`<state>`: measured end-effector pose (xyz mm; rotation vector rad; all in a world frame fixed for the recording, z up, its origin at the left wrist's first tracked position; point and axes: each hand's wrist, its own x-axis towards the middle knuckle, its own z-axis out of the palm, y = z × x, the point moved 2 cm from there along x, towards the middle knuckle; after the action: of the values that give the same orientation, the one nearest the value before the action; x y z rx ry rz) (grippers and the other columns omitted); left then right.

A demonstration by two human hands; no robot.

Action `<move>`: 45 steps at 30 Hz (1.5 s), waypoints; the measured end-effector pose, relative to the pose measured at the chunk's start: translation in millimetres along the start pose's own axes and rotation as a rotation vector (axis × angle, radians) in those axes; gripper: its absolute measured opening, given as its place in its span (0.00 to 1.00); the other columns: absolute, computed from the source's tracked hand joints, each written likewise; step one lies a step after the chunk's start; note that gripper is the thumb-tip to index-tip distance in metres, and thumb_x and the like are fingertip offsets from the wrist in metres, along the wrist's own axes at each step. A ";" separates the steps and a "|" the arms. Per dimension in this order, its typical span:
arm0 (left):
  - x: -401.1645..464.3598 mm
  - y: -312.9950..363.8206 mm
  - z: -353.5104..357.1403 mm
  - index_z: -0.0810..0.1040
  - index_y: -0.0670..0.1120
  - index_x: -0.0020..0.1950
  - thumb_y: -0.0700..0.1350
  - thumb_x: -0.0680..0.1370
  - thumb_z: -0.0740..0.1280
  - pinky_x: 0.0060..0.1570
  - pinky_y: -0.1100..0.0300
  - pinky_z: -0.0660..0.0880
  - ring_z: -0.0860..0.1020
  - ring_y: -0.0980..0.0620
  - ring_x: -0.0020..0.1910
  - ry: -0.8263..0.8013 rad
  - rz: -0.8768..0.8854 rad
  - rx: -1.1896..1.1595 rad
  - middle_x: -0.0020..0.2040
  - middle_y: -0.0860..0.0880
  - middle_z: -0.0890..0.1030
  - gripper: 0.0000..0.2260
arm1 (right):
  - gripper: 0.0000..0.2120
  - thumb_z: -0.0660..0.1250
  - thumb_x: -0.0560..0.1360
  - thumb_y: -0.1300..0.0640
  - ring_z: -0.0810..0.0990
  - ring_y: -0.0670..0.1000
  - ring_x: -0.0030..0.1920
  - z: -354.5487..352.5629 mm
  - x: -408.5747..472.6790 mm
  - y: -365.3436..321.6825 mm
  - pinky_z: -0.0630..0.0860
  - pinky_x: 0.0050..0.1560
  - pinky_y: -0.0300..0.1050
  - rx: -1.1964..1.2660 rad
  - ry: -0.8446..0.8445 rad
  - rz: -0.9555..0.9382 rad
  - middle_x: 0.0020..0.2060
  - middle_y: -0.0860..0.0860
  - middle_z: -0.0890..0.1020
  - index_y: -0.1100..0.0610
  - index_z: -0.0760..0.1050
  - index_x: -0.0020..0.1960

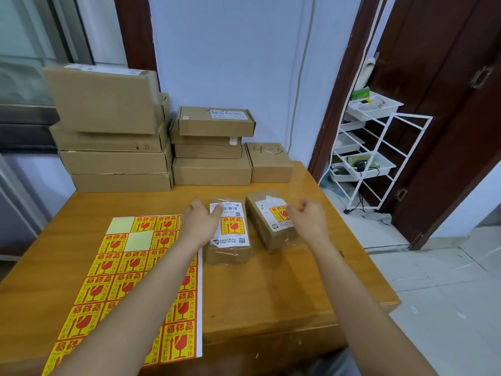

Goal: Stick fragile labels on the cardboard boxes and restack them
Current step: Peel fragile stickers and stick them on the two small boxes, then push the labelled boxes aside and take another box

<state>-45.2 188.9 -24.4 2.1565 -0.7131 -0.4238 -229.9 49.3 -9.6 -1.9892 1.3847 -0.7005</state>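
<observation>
Two small boxes (227, 232) carry labels; rear stacks (119, 147) remain unlabelled (visibly). Your left hand (202, 221) presses flat, right hand (309, 217) hangs loosely curled, empty.

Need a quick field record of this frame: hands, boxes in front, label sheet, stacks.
left hand: fingers straight, resting on near-left box
right hand: loosely curled over near-right box, contact unclear
near-left box: fragile label on top, over white shipping label
near-right box: fragile label on top, angled
label sheet: flat on table, left of the boxes, two blank squares near top
table: wooden
back stacks: two piles against wall, no fragile labels visible
box marked 4-3: stands alone right of stacks
</observation>
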 end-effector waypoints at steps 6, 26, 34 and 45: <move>7.2 0.2 19.3 0.75 0.42 0.57 0.57 0.79 0.61 0.45 0.53 0.76 0.80 0.44 0.46 -0.147 -0.130 -0.107 0.50 0.44 0.82 0.19 | 0.23 0.61 0.74 0.39 0.77 0.54 0.47 17.6 -1.4 26.2 0.73 0.42 0.47 -0.005 -0.227 0.132 0.50 0.56 0.79 0.60 0.73 0.49; 7.7 16.7 52.9 0.71 0.44 0.52 0.52 0.78 0.65 0.43 0.46 0.80 0.81 0.43 0.44 0.013 -0.177 -0.413 0.49 0.44 0.79 0.12 | 0.18 0.68 0.74 0.45 0.76 0.50 0.47 9.7 -9.6 31.3 0.73 0.45 0.45 0.266 -0.199 0.113 0.47 0.49 0.77 0.55 0.67 0.53; 20.5 31.5 69.0 0.71 0.42 0.55 0.51 0.77 0.66 0.32 0.56 0.76 0.81 0.45 0.42 -0.026 -0.212 -0.463 0.50 0.43 0.81 0.14 | 0.27 0.67 0.74 0.44 0.74 0.49 0.48 -3.1 2.5 40.9 0.71 0.45 0.42 0.266 -0.139 0.132 0.50 0.50 0.76 0.59 0.66 0.64; 33.1 58.8 115.3 0.70 0.46 0.47 0.52 0.76 0.67 0.44 0.50 0.80 0.81 0.43 0.47 -0.062 -0.183 -0.480 0.49 0.44 0.81 0.11 | 0.23 0.66 0.74 0.45 0.74 0.48 0.47 -32.3 21.8 61.3 0.69 0.36 0.36 0.242 -0.038 0.164 0.52 0.51 0.78 0.58 0.68 0.62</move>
<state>-99.0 69.6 -51.5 1.7613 -0.3948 -0.6852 -284.5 6.4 -31.1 -1.6729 1.3542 -0.7147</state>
